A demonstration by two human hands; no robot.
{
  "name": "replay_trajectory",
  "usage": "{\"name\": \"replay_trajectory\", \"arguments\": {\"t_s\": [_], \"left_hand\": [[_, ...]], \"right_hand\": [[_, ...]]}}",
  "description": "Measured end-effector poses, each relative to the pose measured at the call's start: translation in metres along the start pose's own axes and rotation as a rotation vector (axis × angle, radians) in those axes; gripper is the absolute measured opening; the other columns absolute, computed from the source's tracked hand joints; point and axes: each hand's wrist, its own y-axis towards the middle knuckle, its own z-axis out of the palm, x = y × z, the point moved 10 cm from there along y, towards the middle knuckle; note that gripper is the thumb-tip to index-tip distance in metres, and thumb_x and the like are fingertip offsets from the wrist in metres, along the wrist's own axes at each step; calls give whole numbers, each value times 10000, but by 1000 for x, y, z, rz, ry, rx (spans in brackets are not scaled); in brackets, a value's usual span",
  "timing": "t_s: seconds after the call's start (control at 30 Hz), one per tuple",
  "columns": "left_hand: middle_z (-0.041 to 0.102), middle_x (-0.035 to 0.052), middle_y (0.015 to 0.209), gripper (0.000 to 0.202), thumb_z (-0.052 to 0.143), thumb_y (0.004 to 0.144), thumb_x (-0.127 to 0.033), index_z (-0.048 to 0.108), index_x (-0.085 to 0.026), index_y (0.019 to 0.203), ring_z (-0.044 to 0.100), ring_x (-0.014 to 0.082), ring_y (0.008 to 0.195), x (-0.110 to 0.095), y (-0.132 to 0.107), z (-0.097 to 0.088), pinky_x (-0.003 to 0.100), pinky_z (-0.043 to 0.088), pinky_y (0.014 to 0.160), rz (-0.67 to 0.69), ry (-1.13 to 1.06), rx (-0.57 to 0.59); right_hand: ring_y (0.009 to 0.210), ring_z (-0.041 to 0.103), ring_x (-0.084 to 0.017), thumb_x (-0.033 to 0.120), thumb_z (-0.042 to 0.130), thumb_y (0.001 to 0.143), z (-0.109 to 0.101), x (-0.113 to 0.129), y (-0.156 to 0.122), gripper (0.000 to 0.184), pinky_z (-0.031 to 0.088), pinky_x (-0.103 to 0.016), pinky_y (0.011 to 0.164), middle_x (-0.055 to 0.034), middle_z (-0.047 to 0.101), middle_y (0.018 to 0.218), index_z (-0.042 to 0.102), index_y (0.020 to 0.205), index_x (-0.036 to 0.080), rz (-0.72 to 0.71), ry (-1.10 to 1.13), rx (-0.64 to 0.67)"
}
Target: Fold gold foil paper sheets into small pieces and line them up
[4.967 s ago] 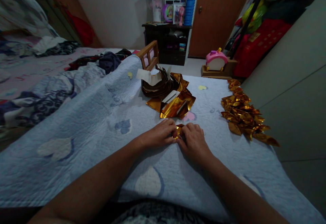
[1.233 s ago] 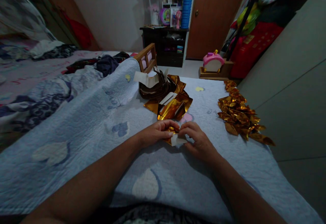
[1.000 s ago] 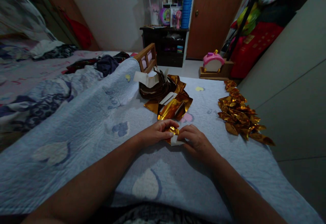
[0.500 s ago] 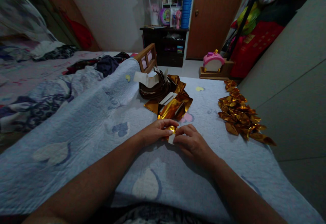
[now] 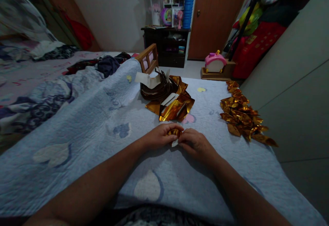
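My left hand (image 5: 160, 136) and my right hand (image 5: 193, 143) meet over a small piece of gold foil paper (image 5: 175, 132) on the pale blue quilt (image 5: 97, 116). Both hands pinch it, fingers curled, and a white underside corner shows between them. Most of the paper is hidden under my fingers. A loose heap of unfolded gold sheets (image 5: 174, 108) lies just beyond my hands. A row of folded gold pieces (image 5: 243, 114) runs along the quilt's right side.
A dark stack of paper with a white slip (image 5: 154, 84) sits behind the gold sheets. Rumpled bedding and clothes (image 5: 51, 82) lie to the left. A grey wardrobe wall (image 5: 295, 82) borders the right; a pink toy (image 5: 215, 61) and a dark cabinet (image 5: 167, 44) stand on the floor beyond.
My hands have drawn closer together. The white flap of the paper that stuck out a second ago is now mostly folded in and covered by my fingers.
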Motion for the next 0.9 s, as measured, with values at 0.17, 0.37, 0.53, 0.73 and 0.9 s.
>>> {"name": "replay_trajectory", "arguments": {"t_s": [0.17,0.37,0.53,0.73,0.9], "left_hand": [[697,72,1145,412,577,828,-143,656,-189,1230,618,236,1072,-7,1,5,389,464,996,71,169,11],[686,76,1091,332,571,837,-122,671,-196,1145,582,242,1048,-16,5,7,393,438,973,123,374,-13],[620,102,1200,283,603,867,-157,649,-204,1143,528,263,1121,-17,5,6,434,403,1015,153,489,-72],[580,57,1018,228,641,805,-141,598,-176,1027,545,212,958,-13,2,0,340,449,852,91,468,-135],[573,15,845,158,551,787,-80,592,-176,905,526,176,813,-17,-1,-1,294,402,741,70,469,-103]], "right_hand": [[720,570,-144,38,631,783,5,-16,-1,161,429,-265,676,-7,646,804,604,823,192,189,40,37],[687,556,-134,71,626,803,8,-21,0,130,413,-251,652,12,636,759,612,836,196,260,106,62],[710,588,-142,80,620,841,8,-20,3,117,417,-261,678,-3,681,790,650,811,189,267,125,67],[752,622,-159,123,637,866,12,-27,5,82,433,-274,713,-15,714,822,678,849,192,299,92,58],[715,566,-144,124,666,833,10,-28,6,86,404,-259,670,4,650,780,634,800,197,253,36,2]]}}
